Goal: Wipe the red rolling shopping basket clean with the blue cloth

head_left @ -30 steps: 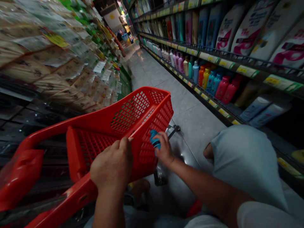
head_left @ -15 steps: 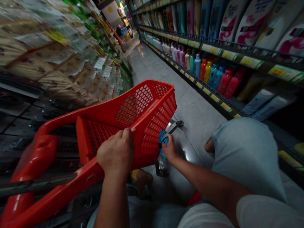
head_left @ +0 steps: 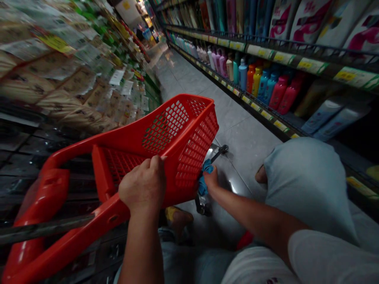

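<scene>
My left hand (head_left: pixel 142 183) grips the rim of a red plastic shopping trolley basket (head_left: pixel 168 130), whose mesh wall tilts up ahead of me. My right hand (head_left: pixel 211 177) stays just beyond the basket's far wall, with its fingers closed on a crumpled blue cloth (head_left: pixel 203 182). The cloth hangs down beside the red mesh, and my fingers hide part of it. Below it, a clear plastic item (head_left: pixel 203 203) sits by a dark trolley fitting. A pale blue sack (head_left: pixel 304 189) fills the area right of my forearm.
Tiled aisle floor (head_left: pixel 237 134) runs ahead between shelves. Rows of shampoo and lotion bottles (head_left: pixel 266 85) stand on the right, and hanging packets (head_left: pixel 77 86) cover the left. A small metal clip (head_left: pixel 220 152) lies past the basket. A sandalled foot (head_left: pixel 177 221) shows below it.
My right hand has moved closer to the basket's far wall, and the blue cloth now hangs lower from it. The basket sits higher in the view, and the shelves have shifted up and left.
</scene>
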Motion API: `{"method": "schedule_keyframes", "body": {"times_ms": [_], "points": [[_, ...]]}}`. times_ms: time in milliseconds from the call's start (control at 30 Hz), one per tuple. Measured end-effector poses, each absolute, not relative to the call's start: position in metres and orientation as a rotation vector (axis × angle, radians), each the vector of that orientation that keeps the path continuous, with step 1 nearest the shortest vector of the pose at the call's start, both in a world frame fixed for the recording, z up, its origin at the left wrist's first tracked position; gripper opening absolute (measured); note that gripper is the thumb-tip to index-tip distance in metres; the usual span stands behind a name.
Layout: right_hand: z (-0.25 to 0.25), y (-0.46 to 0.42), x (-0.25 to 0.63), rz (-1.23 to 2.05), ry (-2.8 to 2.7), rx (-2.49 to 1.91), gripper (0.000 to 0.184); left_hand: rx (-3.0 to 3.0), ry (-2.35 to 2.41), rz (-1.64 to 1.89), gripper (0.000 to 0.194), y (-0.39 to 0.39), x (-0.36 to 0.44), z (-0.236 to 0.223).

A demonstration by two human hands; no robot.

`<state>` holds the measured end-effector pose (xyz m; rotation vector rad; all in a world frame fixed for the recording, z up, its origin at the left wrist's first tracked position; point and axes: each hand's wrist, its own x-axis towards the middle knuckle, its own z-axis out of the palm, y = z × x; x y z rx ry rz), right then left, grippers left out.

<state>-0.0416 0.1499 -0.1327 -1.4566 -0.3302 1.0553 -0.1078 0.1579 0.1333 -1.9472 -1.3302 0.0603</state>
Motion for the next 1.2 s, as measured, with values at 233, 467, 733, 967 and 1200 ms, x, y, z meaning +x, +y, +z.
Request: {"method": "schedule_keyframes", "body": {"times_ms": [233, 467, 733, 967, 1200], "points": [[-0.091, 0.146, -0.055, 1.133, -0.362, -1.323, 0.039, -1.926, -1.179, -0.042, 0.037, 0.163, -0.111, 0.134], [-0.039, 0.218, 0.037, 0.694, -0.445, -1.229, 0.035, -1.948, -1.081, -0.064, 0.033, 0.167, -0.122, 0.135], [-0.007, 0.215, 0.083, 0.309, -1.105, -1.2, 0.036, -2.034, -0.955, -0.113, 0.025, 0.174, -0.14, 0.136], [-0.006, 0.235, 0.167, 0.171, -0.944, -1.37, 0.031, -2.103, -0.958, -0.163, 0.023, 0.181, -0.15, 0.137], [0.007, 0.227, 0.172, 0.203, -1.131, -1.252, 0.033, -2.107, -1.737, 0.073, 0.044, 0.183, -0.109, 0.153]]}}
